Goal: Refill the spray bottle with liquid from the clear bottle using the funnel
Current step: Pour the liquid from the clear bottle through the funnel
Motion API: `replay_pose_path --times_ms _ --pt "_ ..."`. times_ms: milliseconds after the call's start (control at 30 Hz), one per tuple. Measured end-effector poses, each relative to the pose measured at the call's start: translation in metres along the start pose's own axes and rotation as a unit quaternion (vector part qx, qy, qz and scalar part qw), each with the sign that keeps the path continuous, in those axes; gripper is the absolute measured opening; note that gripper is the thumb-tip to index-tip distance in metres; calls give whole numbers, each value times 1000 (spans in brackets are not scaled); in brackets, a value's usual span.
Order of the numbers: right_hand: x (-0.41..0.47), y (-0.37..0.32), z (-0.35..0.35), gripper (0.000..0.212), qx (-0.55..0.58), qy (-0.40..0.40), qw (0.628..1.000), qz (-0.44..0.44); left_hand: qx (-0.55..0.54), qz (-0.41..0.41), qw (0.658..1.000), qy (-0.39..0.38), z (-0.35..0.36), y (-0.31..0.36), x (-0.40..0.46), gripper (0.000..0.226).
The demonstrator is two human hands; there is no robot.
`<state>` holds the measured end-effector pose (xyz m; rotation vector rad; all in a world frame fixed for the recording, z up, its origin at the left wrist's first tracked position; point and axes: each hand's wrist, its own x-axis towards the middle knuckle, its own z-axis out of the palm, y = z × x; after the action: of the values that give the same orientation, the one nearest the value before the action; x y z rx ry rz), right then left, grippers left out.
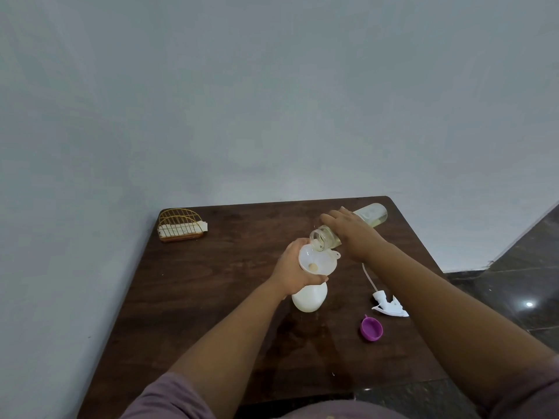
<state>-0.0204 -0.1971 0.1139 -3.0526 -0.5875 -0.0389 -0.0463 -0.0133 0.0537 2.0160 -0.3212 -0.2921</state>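
One white spray bottle [309, 299] stands upright on the table [211, 285], and the rest is placed from it. The left hand [292, 269] is wrapped around its neck, under the one white funnel [317, 261] seated in its mouth. Above and to the right, the right hand [352, 229] grips one clear bottle [370, 217] — tipped, open mouth over the funnel's rim, pale yellow liquid inside. Right of the spray bottle lie one white trigger head [390, 305] with its tube and, nearer the person, one purple cap [371, 328]. Far left at the back — one wire holder [181, 225].
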Motion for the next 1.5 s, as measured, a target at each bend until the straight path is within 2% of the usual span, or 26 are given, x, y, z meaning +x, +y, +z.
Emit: replay_pose_path --times_ms 400,1500 --pt "1 1 0 57 11 13 1000 0 8 2 1000 -3 0 -1 1 83" --pt "-2 0 4 60 -15 7 1000 3 17 10 1000 -6 1 -5 5 80"
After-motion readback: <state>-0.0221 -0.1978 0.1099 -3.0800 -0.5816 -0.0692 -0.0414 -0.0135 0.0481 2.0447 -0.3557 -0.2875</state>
